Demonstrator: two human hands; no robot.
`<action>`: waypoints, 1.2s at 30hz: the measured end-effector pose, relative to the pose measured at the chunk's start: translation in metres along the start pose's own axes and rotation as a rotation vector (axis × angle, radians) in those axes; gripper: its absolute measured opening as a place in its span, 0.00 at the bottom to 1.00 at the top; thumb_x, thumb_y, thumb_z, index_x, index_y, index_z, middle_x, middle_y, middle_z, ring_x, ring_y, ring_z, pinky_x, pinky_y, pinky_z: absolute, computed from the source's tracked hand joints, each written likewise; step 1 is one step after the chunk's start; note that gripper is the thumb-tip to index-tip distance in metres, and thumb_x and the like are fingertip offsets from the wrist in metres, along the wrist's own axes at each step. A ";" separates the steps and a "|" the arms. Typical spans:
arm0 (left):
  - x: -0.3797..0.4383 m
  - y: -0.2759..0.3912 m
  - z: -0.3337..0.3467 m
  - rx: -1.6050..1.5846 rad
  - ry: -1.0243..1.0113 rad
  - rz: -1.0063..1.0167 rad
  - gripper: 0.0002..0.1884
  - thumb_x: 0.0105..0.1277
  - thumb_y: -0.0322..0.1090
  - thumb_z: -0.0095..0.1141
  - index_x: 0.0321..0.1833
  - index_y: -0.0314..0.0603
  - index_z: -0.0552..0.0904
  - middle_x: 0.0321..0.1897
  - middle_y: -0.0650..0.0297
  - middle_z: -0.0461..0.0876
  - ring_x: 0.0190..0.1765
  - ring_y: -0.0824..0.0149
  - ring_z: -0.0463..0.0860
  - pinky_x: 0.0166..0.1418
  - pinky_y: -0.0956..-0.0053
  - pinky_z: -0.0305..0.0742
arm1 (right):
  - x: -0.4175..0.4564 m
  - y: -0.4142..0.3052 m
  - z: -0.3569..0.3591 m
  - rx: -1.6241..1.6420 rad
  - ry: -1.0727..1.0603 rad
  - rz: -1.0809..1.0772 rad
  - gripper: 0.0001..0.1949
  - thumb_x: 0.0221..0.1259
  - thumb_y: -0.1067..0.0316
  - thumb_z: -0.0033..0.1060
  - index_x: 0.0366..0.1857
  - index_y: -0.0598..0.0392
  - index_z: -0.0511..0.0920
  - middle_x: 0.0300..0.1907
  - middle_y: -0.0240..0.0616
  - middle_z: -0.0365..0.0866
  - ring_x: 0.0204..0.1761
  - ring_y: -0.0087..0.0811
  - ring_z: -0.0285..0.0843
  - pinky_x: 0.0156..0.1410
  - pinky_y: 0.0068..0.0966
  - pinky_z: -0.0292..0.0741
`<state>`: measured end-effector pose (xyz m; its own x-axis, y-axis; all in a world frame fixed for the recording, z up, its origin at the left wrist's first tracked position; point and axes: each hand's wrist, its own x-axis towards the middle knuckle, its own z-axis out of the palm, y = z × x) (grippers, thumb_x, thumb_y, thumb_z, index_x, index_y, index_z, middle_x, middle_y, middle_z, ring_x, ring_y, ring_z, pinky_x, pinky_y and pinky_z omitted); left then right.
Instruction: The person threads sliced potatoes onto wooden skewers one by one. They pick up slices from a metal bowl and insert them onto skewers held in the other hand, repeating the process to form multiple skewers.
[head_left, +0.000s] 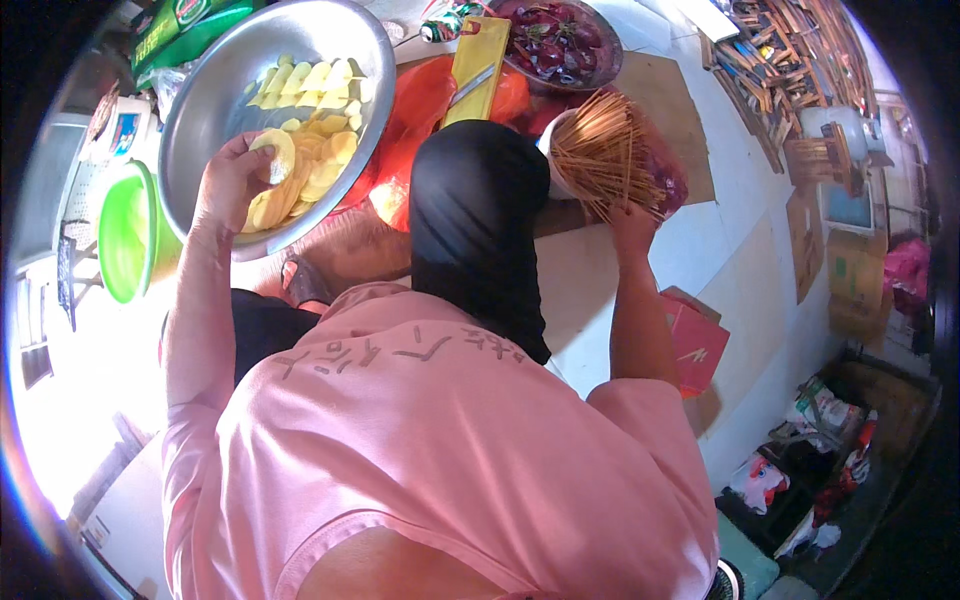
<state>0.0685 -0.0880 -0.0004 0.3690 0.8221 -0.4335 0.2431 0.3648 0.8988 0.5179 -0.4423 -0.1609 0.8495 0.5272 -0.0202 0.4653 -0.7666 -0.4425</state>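
Over the near left side of a large metal basin (180, 97), my left hand (238, 174) grips a few pale yellow potato slices (277, 156) between thumb and fingers. More loose slices (324, 169) are heaped in the basin beside it. Farther up in the basin lie rows of skewered slices (307, 81). On the other side, my right hand (634, 221) is at the lower ends of thin wooden skewers (600, 139), which stand in a bundle in a white container (553, 169). Its fingers touch the skewers; how many it grips is hidden.
A yellow slicer board (478, 71) leans between orange-red plastic bags (412, 142) and a bowl of dark red items (562, 41). A green tub (124, 232) stands left. Behind my right arm is a red box (694, 341). Stacked wood strips (787, 75) lie far right.
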 end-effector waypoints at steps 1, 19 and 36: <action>-0.003 0.001 0.002 -0.023 0.004 -0.002 0.10 0.64 0.30 0.57 0.48 0.41 0.80 0.28 0.71 0.77 0.28 0.77 0.75 0.36 0.80 0.75 | -0.003 -0.011 -0.005 -0.016 -0.018 -0.031 0.14 0.52 0.60 0.58 0.41 0.53 0.84 0.30 0.47 0.84 0.36 0.44 0.83 0.46 0.37 0.76; -0.013 -0.052 -0.026 -0.251 -0.015 -0.022 0.13 0.63 0.29 0.57 0.51 0.39 0.79 0.38 0.66 0.82 0.38 0.72 0.82 0.37 0.76 0.81 | -0.018 -0.029 -0.026 -0.075 -0.060 0.061 0.15 0.59 0.53 0.57 0.39 0.52 0.85 0.37 0.50 0.85 0.43 0.50 0.82 0.50 0.41 0.76; -0.025 -0.061 -0.051 -0.597 0.082 0.092 0.10 0.66 0.31 0.55 0.49 0.46 0.79 0.45 0.65 0.82 0.45 0.66 0.82 0.43 0.72 0.79 | -0.089 0.076 0.166 0.615 0.149 0.344 0.15 0.60 0.54 0.60 0.40 0.53 0.84 0.35 0.38 0.86 0.39 0.35 0.83 0.50 0.32 0.76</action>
<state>-0.0009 -0.1082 -0.0409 0.2882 0.8844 -0.3671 -0.3407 0.4530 0.8239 0.4371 -0.4868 -0.3415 0.9681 0.2039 -0.1459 -0.0216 -0.5122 -0.8586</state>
